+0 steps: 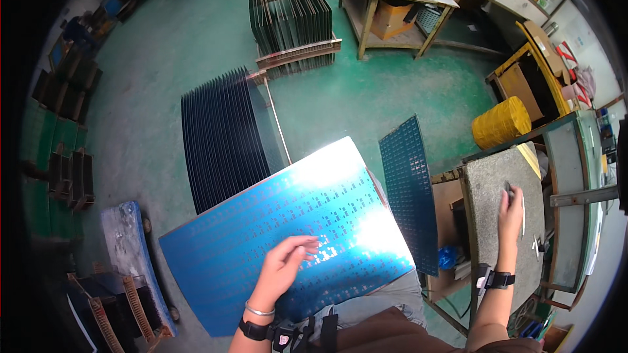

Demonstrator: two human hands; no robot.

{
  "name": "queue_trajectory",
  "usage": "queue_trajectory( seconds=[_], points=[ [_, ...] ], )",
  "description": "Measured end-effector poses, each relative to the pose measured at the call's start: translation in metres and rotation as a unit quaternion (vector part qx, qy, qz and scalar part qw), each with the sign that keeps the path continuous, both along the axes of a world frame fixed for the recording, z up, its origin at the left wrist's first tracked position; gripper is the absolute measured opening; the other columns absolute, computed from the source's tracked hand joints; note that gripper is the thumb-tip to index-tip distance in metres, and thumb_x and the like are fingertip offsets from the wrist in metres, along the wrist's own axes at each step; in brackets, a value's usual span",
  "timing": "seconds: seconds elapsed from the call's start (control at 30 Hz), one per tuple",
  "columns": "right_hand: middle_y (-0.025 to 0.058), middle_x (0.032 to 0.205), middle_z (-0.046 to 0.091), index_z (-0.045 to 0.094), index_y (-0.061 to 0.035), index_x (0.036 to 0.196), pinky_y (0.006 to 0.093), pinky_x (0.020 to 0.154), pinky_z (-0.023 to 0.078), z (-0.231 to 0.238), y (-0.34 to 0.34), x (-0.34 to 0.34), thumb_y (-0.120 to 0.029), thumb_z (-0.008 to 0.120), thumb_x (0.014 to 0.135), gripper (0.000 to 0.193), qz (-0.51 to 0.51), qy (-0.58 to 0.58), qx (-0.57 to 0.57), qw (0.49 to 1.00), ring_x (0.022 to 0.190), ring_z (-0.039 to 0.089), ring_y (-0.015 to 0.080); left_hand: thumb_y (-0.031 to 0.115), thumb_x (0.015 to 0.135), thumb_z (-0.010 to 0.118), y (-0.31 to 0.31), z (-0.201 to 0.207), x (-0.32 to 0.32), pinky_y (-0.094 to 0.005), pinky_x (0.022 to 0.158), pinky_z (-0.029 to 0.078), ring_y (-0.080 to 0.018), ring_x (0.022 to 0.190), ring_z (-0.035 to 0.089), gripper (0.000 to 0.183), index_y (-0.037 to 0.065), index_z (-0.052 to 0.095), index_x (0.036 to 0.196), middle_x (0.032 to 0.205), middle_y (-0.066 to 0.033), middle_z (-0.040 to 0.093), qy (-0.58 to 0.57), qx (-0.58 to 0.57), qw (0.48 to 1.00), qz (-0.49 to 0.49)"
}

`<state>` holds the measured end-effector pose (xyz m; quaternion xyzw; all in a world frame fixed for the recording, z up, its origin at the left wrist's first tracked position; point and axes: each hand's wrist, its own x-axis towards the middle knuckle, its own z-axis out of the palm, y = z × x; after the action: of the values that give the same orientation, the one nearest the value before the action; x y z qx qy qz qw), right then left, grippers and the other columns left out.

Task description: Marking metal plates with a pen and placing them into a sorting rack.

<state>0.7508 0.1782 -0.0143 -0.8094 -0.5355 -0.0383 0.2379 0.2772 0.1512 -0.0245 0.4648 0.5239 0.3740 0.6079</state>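
Glossy blue rectangular patterned panel [278, 218] laid across denim-covered lap [396, 295], apparently for support. Left grip [286, 263] released above it. Right grip [511, 213] poised over rough grey surface [485, 206], at small dark object [508, 187]; grasp cannot be told.

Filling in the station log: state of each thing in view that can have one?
Left hand: over blue panel, fingers loosely bent; contact unclear
Right hand: over bench, fingers apparently closed on dark piece
Dark piece: apparently held; kind unclear
Blue panel: patterned face showing, glare on it
Second panel: on edge beside bench
Near stack: panels on edge
Far stack: panels on edge
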Motion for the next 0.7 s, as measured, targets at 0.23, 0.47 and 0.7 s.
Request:
queue_trajectory(
  seconds=[0.23,0.47,0.7],
  points=[
    [0.0126,0.090,0.063,0.056,-0.0093,0.106,0.0363,0.063,0.052,0.019,0.015,-0.242,-0.018,0.065,0.080,0.029,0.439,0.220,-0.117,0.864,0.080,0.064,0.0320,0.016,0.095,0.041,-0.003,-0.014,0.044,-0.0390,0.089,0.047,-0.0247,0.103,0.057,0.028,-0.002,0.051,0.114,0.112,-0.0153,0.057,-0.319,-0.207,0.922,-0.066],
    [0.0124,0.078,0.060,0.054,-0.0052,0.105,0.0340,0.060,0.050,0.003,0.017,-0.290,-0.015,0.060,0.082,0.026,0.572,0.144,-0.055,0.805,0.070,0.061,0.0260,0.021,0.096,0.040,-0.015,-0.034,0.039,-0.0380,0.098,0.041,-0.0222,0.110,0.052,0.028,-0.002,0.048,0.112,0.114,-0.0144,0.053,-0.443,-0.205,0.872,0.047],
    [0.0000,0.075,0.051,0.054,-0.0049,0.102,0.0229,0.056,0.044,0.024,0.041,-0.252,-0.019,0.050,0.093,0.018,0.249,0.665,-0.089,0.699,0.063,0.052,0.0097,0.026,0.096,0.042,-0.008,-0.021,0.030,-0.0229,0.064,0.051,-0.0168,0.072,0.062,0.030,-0.002,0.054,0.100,0.088,-0.0109,0.062,-0.409,-0.194,0.887,0.087]
  ],
)
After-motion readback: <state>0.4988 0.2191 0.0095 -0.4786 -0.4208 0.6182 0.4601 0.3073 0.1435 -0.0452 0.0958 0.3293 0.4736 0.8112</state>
